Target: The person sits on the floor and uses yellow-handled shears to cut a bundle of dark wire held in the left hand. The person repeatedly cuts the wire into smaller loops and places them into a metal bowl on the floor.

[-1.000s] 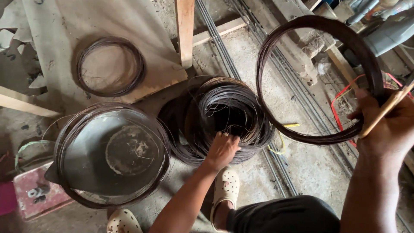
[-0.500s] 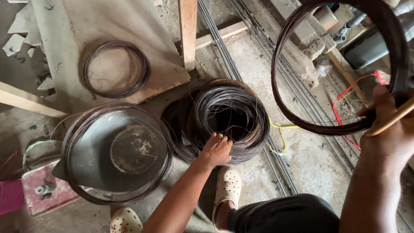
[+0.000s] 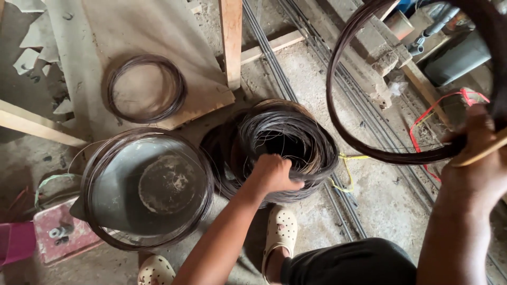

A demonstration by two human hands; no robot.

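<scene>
Left hand [image 3: 272, 174]: closed into a loose fist on the near rim of the big coil of dark binding wire [image 3: 280, 150] that lies on the concrete floor [image 3: 380, 195]; the fingers curl over strands, though which strand they pinch is hidden under the knuckles.
Right hand [image 3: 475, 163]: clenched around the lower arc of a raised wire hoop [image 3: 369, 105], with a thin wooden stick [image 3: 483, 153] clamped under the same fingers.
Around the left grip: a metal basin ringed with wound wire [image 3: 148, 190] sits just to its left; a small flat wire ring [image 3: 145, 89] lies on a board [image 3: 158, 42] beyond the basin; a pale clog [image 3: 280, 232] stands just beneath the wrist.
Around the right grip: a red cord [image 3: 428, 119] loops on the floor just beside it; a yellow tie [image 3: 346, 171] trails between the two hands.
Risk, tangle: loose strands spring up from the big coil's top, and a pull from the fist could likely drag several turns at once and snarl them.
Risk, whip: the hoop is springy; if the clench slips, it may snap open toward the arm or face.
Risk, snag: the hoop's low arc hangs near the red cord and could catch it.
Change, hoop: it now stands higher and farther right, its top cut off by the frame edge.
Change, left hand: it stays on the same rim, barely shifted.
</scene>
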